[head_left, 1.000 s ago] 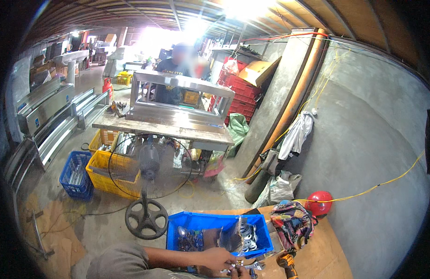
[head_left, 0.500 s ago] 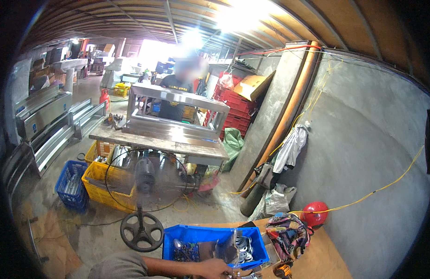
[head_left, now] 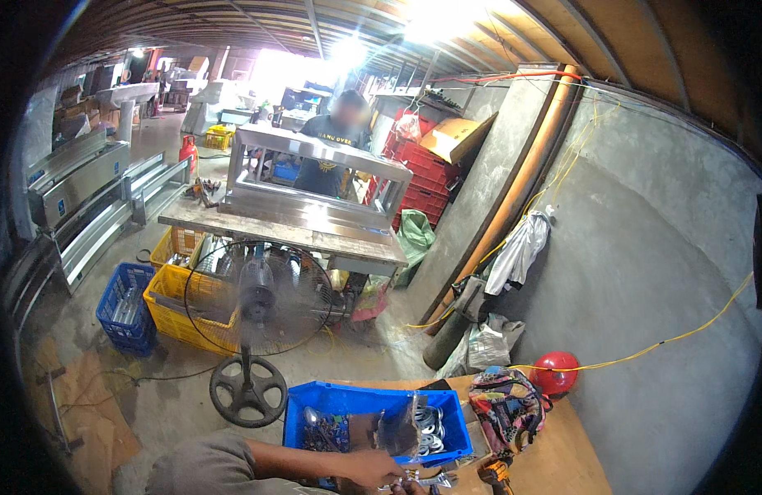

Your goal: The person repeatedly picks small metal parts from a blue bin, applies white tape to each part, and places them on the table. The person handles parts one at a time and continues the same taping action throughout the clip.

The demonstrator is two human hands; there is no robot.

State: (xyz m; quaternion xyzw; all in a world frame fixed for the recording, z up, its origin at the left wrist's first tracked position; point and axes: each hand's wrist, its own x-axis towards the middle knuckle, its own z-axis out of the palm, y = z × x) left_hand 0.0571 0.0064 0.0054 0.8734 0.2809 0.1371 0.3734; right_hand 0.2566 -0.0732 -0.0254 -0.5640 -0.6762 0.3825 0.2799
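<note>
My left forearm comes in from the lower left, and my left hand (head_left: 379, 468) is at the bottom edge, just in front of a blue plastic bin (head_left: 289, 437). Its fingers are drawn together at some small shiny metal pieces (head_left: 435, 478); what it grips is too small to make out. A bit of my right hand (head_left: 410, 488) shows beside it, cut off by the lower edge, its fingers mostly hidden. In the bin are small dark hardware pieces (head_left: 325, 431) on the left and pale metal rings (head_left: 430, 429) on the right.
An orange-and-black power tool (head_left: 496, 474), a patterned cloth bundle (head_left: 506, 408) and a red round object (head_left: 554, 373) are to the right. Beyond the bin stands a fan (head_left: 257, 297). A person (head_left: 323, 153) stands behind a steel frame (head_left: 311, 219) on a workbench.
The view has shifted slightly, and the bin sits a little higher in it. Part of my right hand now shows by the left one. The person across the bench has moved slightly.
</note>
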